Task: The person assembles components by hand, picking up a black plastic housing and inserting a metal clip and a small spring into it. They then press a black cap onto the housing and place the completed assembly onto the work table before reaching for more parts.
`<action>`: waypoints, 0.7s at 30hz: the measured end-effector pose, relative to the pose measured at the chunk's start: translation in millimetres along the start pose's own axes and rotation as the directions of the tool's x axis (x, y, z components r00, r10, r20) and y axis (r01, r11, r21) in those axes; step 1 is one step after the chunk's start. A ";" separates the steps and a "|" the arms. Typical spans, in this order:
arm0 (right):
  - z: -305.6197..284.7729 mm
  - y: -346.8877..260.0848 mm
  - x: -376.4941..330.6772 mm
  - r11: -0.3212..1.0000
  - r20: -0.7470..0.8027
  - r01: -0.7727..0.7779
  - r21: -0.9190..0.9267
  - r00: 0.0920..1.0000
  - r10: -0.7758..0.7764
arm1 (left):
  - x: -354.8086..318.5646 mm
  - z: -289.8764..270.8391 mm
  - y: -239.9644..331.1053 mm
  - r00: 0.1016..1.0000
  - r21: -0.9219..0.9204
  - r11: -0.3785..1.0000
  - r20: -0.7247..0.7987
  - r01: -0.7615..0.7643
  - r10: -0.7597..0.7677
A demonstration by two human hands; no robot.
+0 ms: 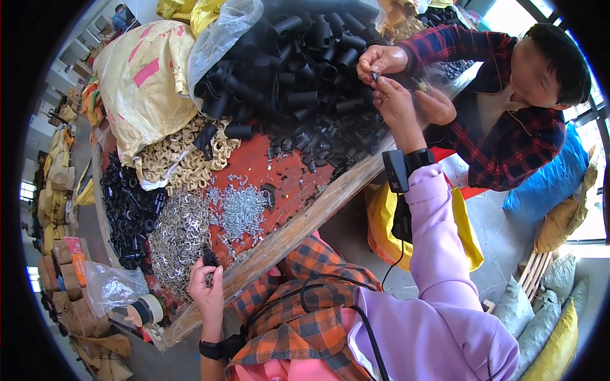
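Note:
My left hand (208,289) is closed around a small black plastic part (210,256) at the table's near edge, beside a heap of shiny curved metal clips (178,238). My right hand (395,101) reaches far right over the table, its fingertips pinched together. A tiny dark piece (374,77) shows at those fingertips, too small to name. Right above it is a co-worker's hand (384,60), nearly touching mine. The co-worker's other hand (437,106) is just to the right. Small black plastic pieces (324,136) lie heaped below my right hand.
Black tube fittings (298,70) are piled at the back. Loose screws (241,209), beige clips (184,155) and black parts (127,209) cover the red tabletop (292,171). A wooden rim (279,244) edges it. A tape roll (145,311) sits at the near left corner; a yellow bag (467,232) stands below.

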State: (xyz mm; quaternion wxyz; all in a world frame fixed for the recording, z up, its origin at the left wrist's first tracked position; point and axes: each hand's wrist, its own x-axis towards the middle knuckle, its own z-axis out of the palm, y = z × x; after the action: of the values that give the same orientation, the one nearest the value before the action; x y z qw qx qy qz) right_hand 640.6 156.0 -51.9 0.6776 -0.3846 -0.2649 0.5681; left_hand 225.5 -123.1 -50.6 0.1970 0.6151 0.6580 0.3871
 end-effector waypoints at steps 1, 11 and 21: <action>-0.9 -0.2 1.3 1.000 0.024 -0.012 0.019 1.000 0.011 | 0.2 0.4 -0.3 1.000 0.005 1.000 0.000 -0.003 0.003; 24.9 22.3 -59.5 0.985 0.272 0.011 0.173 0.961 -0.058 | -6.4 2.6 -14.9 1.000 0.026 1.000 0.000 0.017 -0.017; 10.5 -2.0 -63.5 0.991 0.245 0.135 -0.006 0.961 -0.129 | -6.4 7.8 -16.8 0.994 -0.082 0.991 -0.033 0.105 -0.108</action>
State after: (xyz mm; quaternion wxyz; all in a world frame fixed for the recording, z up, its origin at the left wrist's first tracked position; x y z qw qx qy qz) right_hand 619.7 96.4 -39.3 0.6719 -0.3011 -0.3777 0.5615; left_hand 221.3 -126.2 -69.5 0.2294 0.5636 0.6774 0.4134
